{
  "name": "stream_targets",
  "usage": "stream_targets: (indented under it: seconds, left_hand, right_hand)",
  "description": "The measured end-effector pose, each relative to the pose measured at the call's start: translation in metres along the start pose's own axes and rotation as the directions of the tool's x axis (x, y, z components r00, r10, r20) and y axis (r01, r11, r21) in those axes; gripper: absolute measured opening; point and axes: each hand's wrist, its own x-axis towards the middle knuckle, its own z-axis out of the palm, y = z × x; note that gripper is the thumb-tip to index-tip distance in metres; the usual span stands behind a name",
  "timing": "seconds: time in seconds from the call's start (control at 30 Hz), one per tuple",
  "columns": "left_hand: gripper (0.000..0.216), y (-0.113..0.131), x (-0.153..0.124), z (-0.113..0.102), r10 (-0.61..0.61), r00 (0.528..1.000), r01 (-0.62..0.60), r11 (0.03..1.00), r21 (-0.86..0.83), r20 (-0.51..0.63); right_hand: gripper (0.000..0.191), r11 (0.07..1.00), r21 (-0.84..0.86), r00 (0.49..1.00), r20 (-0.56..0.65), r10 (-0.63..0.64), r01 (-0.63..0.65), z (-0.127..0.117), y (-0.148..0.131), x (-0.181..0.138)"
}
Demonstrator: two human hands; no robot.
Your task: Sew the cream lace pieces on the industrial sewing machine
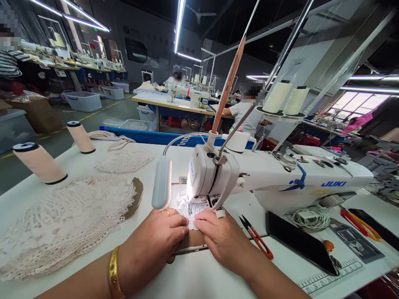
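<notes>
A white JUKI sewing machine (204, 172) stands before me, its lamp (162, 185) lighting the needle area. White lace fabric (179, 203) lies under the presser foot, whose needle I cannot make out. My left hand (151, 236), with a ring and a gold bangle, presses its bunched fingers on the lace's left near edge. My right hand (224, 238) pinches the same lace on the right, close below the machine head. Between the hands, a flat brown piece (195, 238) shows at the lace's near side. Both thumbs are partly hidden.
Stacked lace pieces (62, 220) and two thread cones (81, 137) sit left. To the right lie orange-handled thread snips (257, 238), a black phone (299, 241), a coiled cable (311, 216) and orange-handled scissors (363, 224). Co-workers sit at machines beyond.
</notes>
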Motion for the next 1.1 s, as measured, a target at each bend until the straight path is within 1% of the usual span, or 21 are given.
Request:
stream_targets:
  seconds: [0.1,0.2,0.33,0.4,0.53,0.67,0.8,0.9,1.03,1.1]
  left_hand:
    - [0.034,-0.004,0.002,0.001,0.014,1.0,-0.014,1.0,0.0,0.0]
    - [0.033,-0.009,0.004,0.003,0.015,1.0,-0.015,1.0,0.019,-0.013]
    - [0.031,-0.013,0.006,0.005,-0.034,0.999,0.033,0.999,0.035,0.03]
    - [0.032,-0.015,0.007,0.006,-0.054,0.997,0.051,0.998,0.047,0.048]
    - [0.035,-0.018,0.008,0.007,-0.058,0.998,0.056,0.996,0.065,0.033]
    - [0.03,-0.021,0.006,0.008,-0.094,0.995,0.093,0.995,0.017,0.028]
    - [0.028,-0.025,0.003,0.007,-0.126,0.992,0.127,0.992,-0.021,0.024]
    - [0.026,-0.026,0.0,0.005,-0.185,0.983,0.185,0.982,0.027,0.007]
    - [0.033,-0.021,0.0,-0.001,-0.295,0.953,0.279,0.943,0.181,0.064]
    - [0.023,-0.017,0.001,-0.009,-0.317,0.946,0.295,0.929,0.226,0.068]
  right_hand:
    - [0.047,0.998,-0.03,0.999,-0.003,0.049,-0.049,0.003,0.002,0.0]
    - [0.046,0.995,-0.065,0.996,-0.034,0.079,-0.081,0.007,0.005,-0.001]
    - [0.046,0.991,-0.061,0.991,-0.071,0.111,-0.116,0.01,0.008,0.002]
    - [0.049,0.99,-0.064,0.989,-0.09,0.119,-0.125,0.011,0.009,0.005]
    - [0.05,0.988,-0.081,0.986,-0.108,0.125,-0.134,0.008,0.009,0.01]
    - [0.046,0.982,-0.115,0.979,-0.152,0.134,-0.153,0.004,0.007,0.011]
    - [0.052,0.981,-0.133,0.977,-0.175,0.119,-0.144,0.003,0.005,0.01]
    - [0.051,0.985,-0.109,0.98,-0.166,0.112,-0.131,0.006,0.005,0.008]
    - [0.041,0.989,-0.091,0.983,-0.154,0.101,-0.116,0.013,0.006,0.003]
    - [0.038,0.994,-0.072,0.988,-0.142,0.066,-0.077,0.017,0.004,0.001]
